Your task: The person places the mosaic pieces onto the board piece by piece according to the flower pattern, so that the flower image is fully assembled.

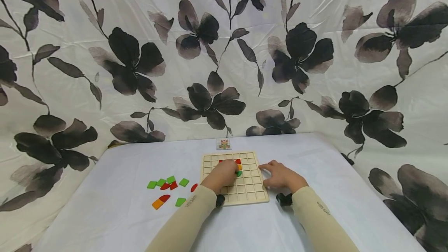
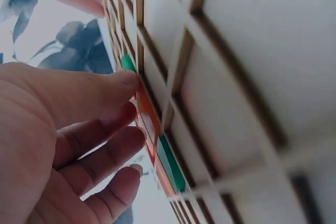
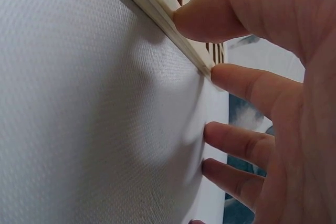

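A pale wooden grid board [image 1: 245,195] lies on the white-covered table. My left hand [image 1: 224,174] is over its middle, fingers bent. At its fingertips is a small green tile [image 1: 239,174], which thumb and index finger appear to pinch; the thumb [image 2: 113,85] partly covers it in the left wrist view. Just above sit an orange tile [image 1: 239,167] and a red tile [image 1: 238,161] in the grid. Another green tile [image 2: 172,163] shows below the fingers in the left wrist view. My right hand [image 1: 281,176] touches the board's right edge with thumb and index fingertip, fingers spread.
Loose green tiles [image 1: 183,182], red tiles [image 1: 165,197] and an orange tile [image 1: 157,204] lie left of the board. Beyond its far edge is a small patterned picture card [image 1: 223,144]. A floral cloth [image 1: 210,49] hangs behind the table.
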Action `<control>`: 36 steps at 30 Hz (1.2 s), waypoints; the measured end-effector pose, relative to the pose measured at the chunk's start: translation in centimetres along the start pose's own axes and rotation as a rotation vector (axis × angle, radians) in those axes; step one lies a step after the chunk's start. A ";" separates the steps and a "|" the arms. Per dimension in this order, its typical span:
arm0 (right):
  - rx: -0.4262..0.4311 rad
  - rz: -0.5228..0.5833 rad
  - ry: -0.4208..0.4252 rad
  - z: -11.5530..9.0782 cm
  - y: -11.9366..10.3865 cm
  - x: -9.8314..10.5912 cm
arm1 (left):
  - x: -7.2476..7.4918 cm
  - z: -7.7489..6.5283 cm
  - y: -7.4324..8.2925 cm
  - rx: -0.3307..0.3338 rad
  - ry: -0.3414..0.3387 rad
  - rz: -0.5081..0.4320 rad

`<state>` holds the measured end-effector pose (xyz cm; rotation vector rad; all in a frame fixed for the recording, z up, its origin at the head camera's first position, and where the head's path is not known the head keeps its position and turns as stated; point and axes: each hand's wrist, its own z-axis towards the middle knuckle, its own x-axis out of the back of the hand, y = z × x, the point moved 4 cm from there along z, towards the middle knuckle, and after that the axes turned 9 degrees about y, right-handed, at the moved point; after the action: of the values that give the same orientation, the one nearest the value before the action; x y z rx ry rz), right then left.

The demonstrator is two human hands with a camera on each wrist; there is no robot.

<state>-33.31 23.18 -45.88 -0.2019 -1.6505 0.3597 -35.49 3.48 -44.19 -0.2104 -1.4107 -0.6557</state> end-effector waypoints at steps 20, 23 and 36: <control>-0.006 -0.011 0.003 0.2 0.4 0.0 | 5.2 -5.1 -8.4 0.233 0.014 -0.005; -0.003 -0.018 0.004 0.2 0.4 0.0 | 5.5 -5.9 -9.6 0.257 0.008 0.017; 0.009 -0.010 -0.003 0.1 0.0 -0.1 | 5.1 -8.8 -13.2 0.342 -0.036 0.061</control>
<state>-33.37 23.10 -46.01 -0.1862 -1.6521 0.3605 -35.11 -13.14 -44.06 0.0057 -1.5207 -0.3543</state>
